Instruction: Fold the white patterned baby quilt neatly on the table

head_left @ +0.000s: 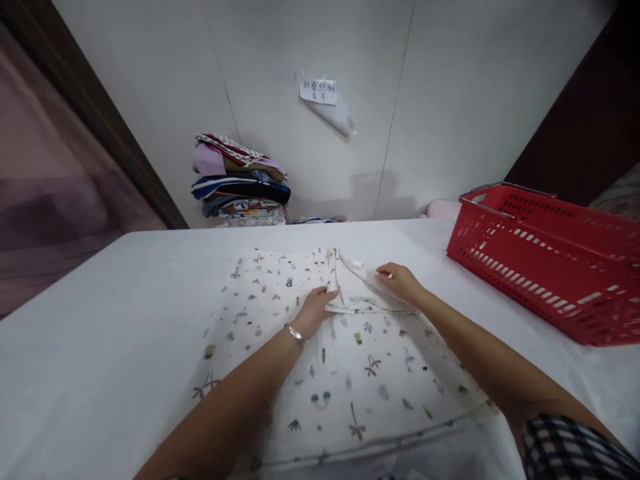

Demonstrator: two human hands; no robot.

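Observation:
A thin white cloth (345,380) printed with palm trees, sunglasses and small leaves lies spread on the white table, partly folded over near its far edge. My left hand (314,308), a silver bracelet at the wrist, pinches the folded layers at the middle of the cloth. To the right, my right hand (400,283) has its thumb and fingers closed on the edge of the turned-over flap, whose plain reverse side faces up. Both forearms reach across the cloth, hiding parts of it.
A red plastic basket (540,260) with a metal handle stands on the table (90,320) at the right. Behind the table's far edge rises a stack of folded clothes (243,180). On the pale wall hangs a paper sign (318,91). A pinkish curtain (65,173) borders the left.

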